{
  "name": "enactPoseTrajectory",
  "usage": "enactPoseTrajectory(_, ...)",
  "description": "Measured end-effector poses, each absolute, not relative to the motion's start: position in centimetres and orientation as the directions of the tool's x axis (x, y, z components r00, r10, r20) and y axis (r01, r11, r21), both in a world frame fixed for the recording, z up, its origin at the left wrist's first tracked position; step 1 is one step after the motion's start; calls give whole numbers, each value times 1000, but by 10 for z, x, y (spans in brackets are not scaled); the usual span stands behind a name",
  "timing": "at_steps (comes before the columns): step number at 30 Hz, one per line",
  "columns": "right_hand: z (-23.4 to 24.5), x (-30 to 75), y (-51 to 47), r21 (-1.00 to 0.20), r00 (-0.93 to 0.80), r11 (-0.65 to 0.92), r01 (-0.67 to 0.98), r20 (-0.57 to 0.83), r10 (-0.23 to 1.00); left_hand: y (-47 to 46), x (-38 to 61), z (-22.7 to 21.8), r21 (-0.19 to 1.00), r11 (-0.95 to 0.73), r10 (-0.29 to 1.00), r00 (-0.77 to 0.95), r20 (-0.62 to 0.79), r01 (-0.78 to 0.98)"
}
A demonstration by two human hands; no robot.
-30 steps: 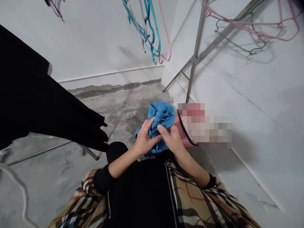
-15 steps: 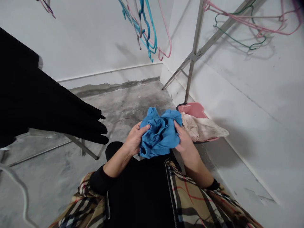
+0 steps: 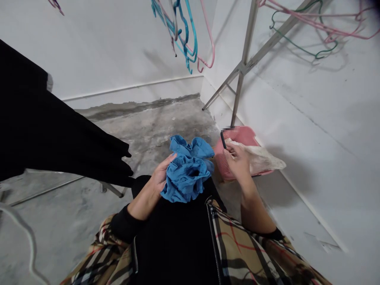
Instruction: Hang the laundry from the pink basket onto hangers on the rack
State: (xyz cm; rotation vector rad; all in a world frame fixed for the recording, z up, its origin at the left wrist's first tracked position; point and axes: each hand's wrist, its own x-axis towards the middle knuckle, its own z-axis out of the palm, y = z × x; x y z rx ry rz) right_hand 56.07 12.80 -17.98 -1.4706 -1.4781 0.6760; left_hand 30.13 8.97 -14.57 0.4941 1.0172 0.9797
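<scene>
My left hand [image 3: 163, 170] is closed on the left side of a bunched blue garment [image 3: 187, 180]. The garment is crumpled, with gathered, ruffled edges, and lies over my lap in front of my dark clothes. My right hand [image 3: 239, 160] is apart from it, over a pink basket [image 3: 221, 162] with a black handle [image 3: 223, 139]. Its fingers are bent at the near end of a whitish cloth [image 3: 264, 158] draped in the basket, and they seem to pinch it. My palm hides part of that cloth.
Blue and pink hangers [image 3: 190, 39] hang ahead, with more pink and green hangers [image 3: 311, 31] at upper right. A metal rack [image 3: 243, 69] stands by the right wall. Black clothing [image 3: 65, 130] hangs on the left. A white hose or cord [image 3: 28, 233] curves at lower left.
My right hand has let go of the blue garment and moved right to the whitish cloth in the basket. The garment, in my left hand, has shifted slightly left and opened into folds.
</scene>
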Motion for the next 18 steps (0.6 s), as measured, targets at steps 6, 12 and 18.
enactPoseTrajectory(6, -156, 521, 109, -909, -366, 378, 176, 296, 882, 87, 313, -138, 583, 596, 801, 354, -484, -551)
enactPoseTrajectory(12, -164, 507, 113, -993, -541, -97, -63, -48, 840, 87, 311, -145, 600, 550, 834, 411, -368, -580)
enactPoseTrajectory(18, -154, 522, 119, -833, -172, -389, -392, -349, 921, 95, 287, -167, 824, 333, 928, 316, -200, -457)
